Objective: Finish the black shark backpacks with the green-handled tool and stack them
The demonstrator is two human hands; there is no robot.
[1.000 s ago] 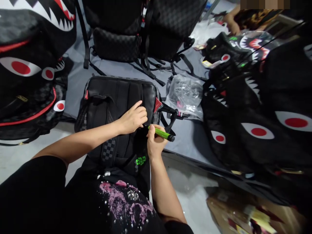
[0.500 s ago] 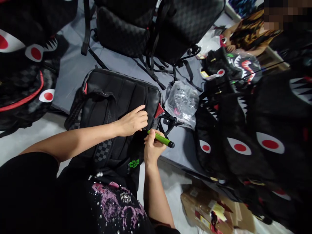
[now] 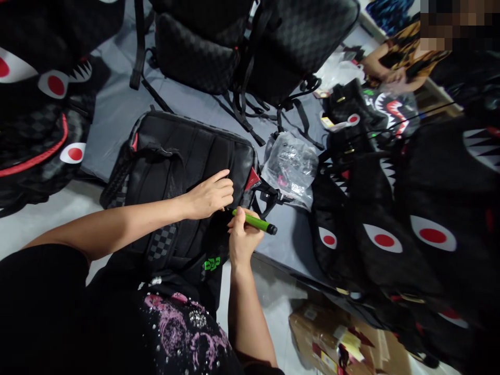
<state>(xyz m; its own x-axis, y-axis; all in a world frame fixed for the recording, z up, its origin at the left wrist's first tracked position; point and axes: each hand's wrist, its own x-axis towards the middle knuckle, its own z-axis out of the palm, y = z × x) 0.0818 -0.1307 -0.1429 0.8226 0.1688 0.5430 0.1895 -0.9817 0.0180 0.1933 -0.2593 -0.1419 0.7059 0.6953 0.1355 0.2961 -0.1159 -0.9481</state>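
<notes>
A black backpack [image 3: 187, 156] lies back-side up on the grey mat in front of me, straps toward me. My left hand [image 3: 209, 195] rests on its padded back with fingers curled, pinching something I cannot make out. My right hand [image 3: 242, 237] is closed around a green pen-like tool [image 3: 253, 222] with a black end, its tip at the backpack just under my left fingers. A green tag [image 3: 211, 264] shows on the strap near my lap.
Piles of black shark-face backpacks lie at the left [image 3: 42, 104] and right [image 3: 410, 224]. Checkered black bags [image 3: 250, 41] stand behind. A clear plastic bag [image 3: 291, 164] lies beside the backpack. Another person's hands [image 3: 390, 73] work at the far right. A cardboard box [image 3: 332, 338] sits on the floor.
The view swung right and down between the earliest frame and now. My hands stay in nearly the same pose; the pen tip has shifted slightly along the backpack.
</notes>
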